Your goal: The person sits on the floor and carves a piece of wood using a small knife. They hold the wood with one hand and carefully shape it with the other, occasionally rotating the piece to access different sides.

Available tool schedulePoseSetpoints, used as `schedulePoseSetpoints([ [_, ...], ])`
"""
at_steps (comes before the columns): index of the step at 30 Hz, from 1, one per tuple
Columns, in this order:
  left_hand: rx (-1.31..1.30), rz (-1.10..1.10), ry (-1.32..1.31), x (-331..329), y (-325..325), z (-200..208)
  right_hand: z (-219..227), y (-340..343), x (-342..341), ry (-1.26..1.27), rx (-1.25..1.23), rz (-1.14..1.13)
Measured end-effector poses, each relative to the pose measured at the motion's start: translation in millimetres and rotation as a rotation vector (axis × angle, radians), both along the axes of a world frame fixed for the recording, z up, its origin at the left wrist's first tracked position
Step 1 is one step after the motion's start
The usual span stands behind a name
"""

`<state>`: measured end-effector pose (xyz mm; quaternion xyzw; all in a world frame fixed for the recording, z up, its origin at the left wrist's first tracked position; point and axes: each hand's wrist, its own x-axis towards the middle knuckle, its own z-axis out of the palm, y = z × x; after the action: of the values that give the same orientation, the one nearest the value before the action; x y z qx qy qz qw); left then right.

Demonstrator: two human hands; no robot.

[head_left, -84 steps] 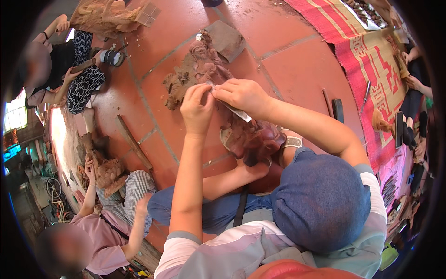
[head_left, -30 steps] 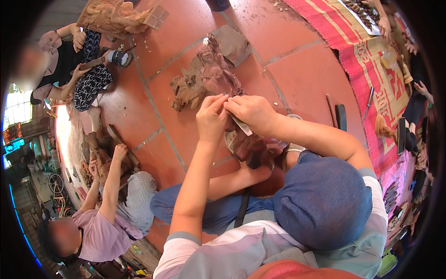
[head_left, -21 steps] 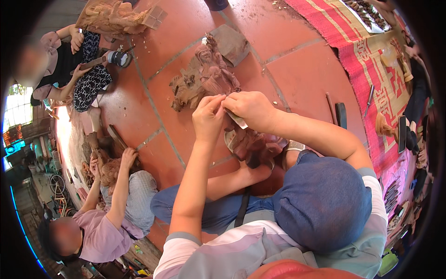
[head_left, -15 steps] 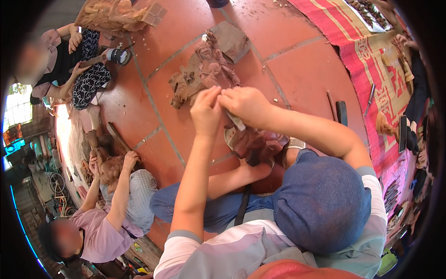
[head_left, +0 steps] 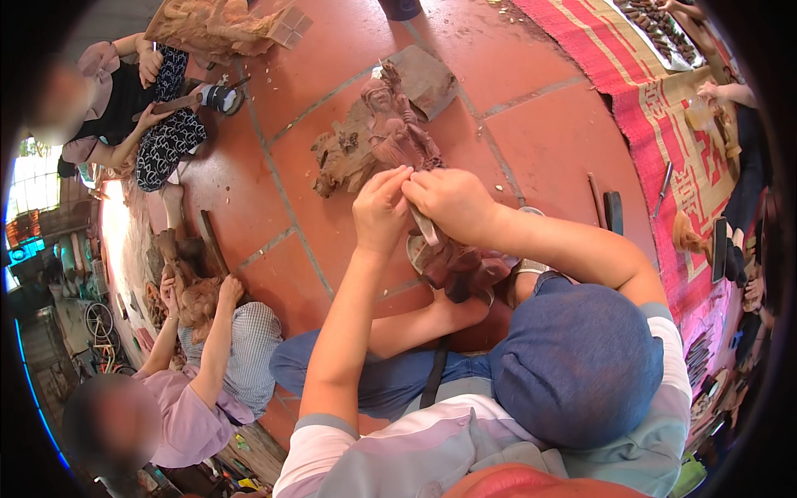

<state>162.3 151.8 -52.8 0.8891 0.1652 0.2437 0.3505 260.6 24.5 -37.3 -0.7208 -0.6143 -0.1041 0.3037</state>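
A carved reddish-brown wooden statue (head_left: 390, 133) of a standing figure lies on the floor in front of me, its dark base (head_left: 465, 270) between my feet. Over its middle, my right hand (head_left: 455, 203) is closed round a pale, flat strip (head_left: 425, 226) whose end sticks out below the fingers; its kind is unclear. Close beside it, my left hand (head_left: 382, 209) is closed too, thumb and fingertips pinched together almost touching the right hand's fingers. Whatever sits in that pinch is too small to make out. My hands cover part of the carving.
A grey-brown block (head_left: 423, 81) props the statue's top. Two co-workers with carvings sit at left; a large carving (head_left: 220, 29) stands beyond. A dark flat bar (head_left: 613, 212) and thin rod (head_left: 597, 199) lie right, beside a red-and-tan mat (head_left: 656, 124) with tools.
Both hands stay close together over the statue; the whole scene shifts slightly right and down in the view. The co-worker's hand at far right has moved over the mat.
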Motion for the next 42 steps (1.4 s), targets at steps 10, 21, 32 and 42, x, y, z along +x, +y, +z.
schedulePoseSetpoints([
  [10, 0.050, -0.098, -0.048, 6, 3, -4, 2, -10, 5, 0.133, -0.151, 0.040],
  [21, 0.138, -0.069, -0.091, 4, 9, -9, 13, -18, -18, 0.288, -0.036, 0.040],
  [32, 0.079, -0.014, -0.082, 2, 1, -9, 22, -11, -19, 0.327, -0.041, 0.118],
  [42, 0.114, -0.003, -0.089, 9, 3, -6, 19, -8, -18, 0.367, -0.067, 0.091],
])
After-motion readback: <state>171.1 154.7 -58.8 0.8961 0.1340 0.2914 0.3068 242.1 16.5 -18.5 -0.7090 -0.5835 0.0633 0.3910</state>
